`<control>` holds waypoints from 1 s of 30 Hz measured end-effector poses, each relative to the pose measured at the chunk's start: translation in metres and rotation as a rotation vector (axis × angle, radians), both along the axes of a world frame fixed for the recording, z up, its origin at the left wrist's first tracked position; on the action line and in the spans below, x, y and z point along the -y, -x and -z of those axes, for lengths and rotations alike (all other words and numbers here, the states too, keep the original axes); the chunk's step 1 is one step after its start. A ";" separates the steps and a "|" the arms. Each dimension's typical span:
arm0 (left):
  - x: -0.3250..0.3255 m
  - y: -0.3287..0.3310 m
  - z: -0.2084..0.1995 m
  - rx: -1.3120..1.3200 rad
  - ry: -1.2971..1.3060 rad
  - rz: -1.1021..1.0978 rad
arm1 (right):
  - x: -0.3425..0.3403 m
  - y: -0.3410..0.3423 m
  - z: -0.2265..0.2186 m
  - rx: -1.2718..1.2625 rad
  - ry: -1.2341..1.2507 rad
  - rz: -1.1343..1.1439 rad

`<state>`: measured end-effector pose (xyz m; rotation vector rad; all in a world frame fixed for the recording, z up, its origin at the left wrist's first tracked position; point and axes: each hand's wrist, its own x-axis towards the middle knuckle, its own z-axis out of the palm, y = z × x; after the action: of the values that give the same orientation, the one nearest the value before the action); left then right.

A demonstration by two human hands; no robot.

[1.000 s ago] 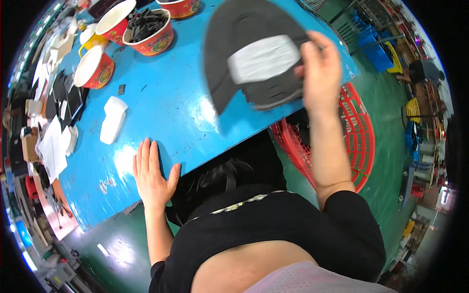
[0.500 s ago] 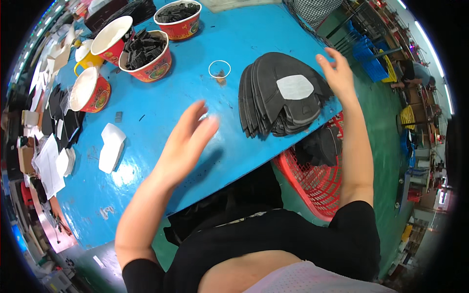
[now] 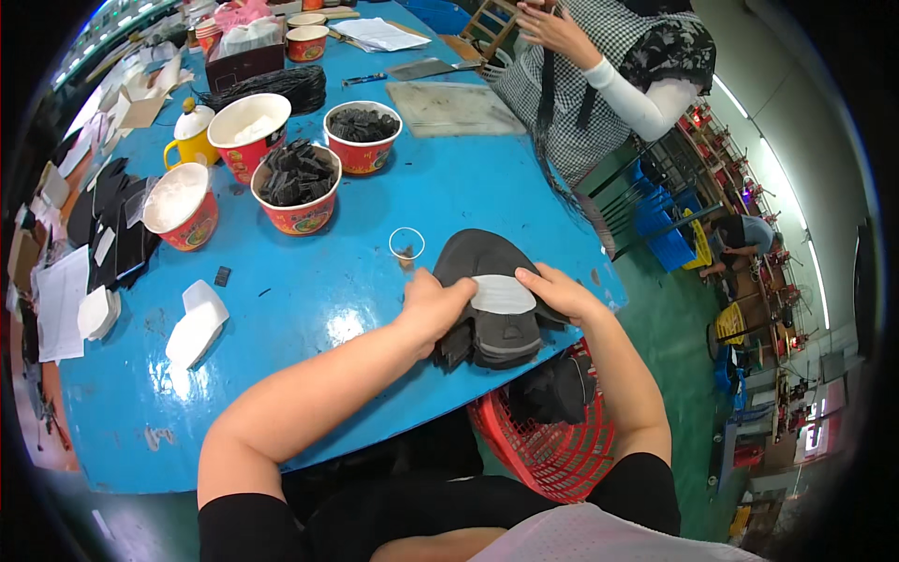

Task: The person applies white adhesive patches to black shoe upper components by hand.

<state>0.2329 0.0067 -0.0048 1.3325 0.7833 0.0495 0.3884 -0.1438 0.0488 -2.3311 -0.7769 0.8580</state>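
Down on the glossy blue round worktable, near its right edge, lies a stack of dark grey curved fabric pieces with a white oval patch on the top one. Both hands are on this stack: the left hand is curled over its left side, fingers closed around the edges of the pieces, while the right hand rests on the right side with its fingers laid flat and partly spread, fingertips touching the white patch; whether it pinches anything underneath cannot be told. Just beyond the stack sits a small clear ring-shaped cup. Below the table edge, under the right forearm, stands a red plastic mesh basket with more dark pieces in it. Farther up the table are several red paper bowls: one heaped with small black pieces, another holding black pieces, and two with white insides. A yellow mug with a white lid stands beside them. To the left lies a white foam block, well apart from the hands, with a small black chip near it. At the far side, another person in a checked top stands at the table.
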 end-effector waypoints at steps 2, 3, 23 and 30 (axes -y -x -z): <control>0.005 -0.001 -0.003 -0.027 -0.070 -0.001 | 0.005 -0.002 -0.002 -0.246 -0.052 0.082; 0.007 -0.002 -0.005 -0.055 -0.137 0.023 | 0.006 -0.005 -0.008 -0.337 -0.054 0.072; 0.011 0.028 0.009 0.309 -0.424 0.024 | 0.039 0.039 -0.019 -0.397 -0.348 0.110; -0.027 0.099 -0.049 0.462 0.058 0.170 | 0.022 0.096 -0.070 -0.534 -0.497 0.148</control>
<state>0.1338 0.0333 0.0447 1.2635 0.2781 0.1913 0.2924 -0.1660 0.1183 -1.5996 -0.5035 1.0203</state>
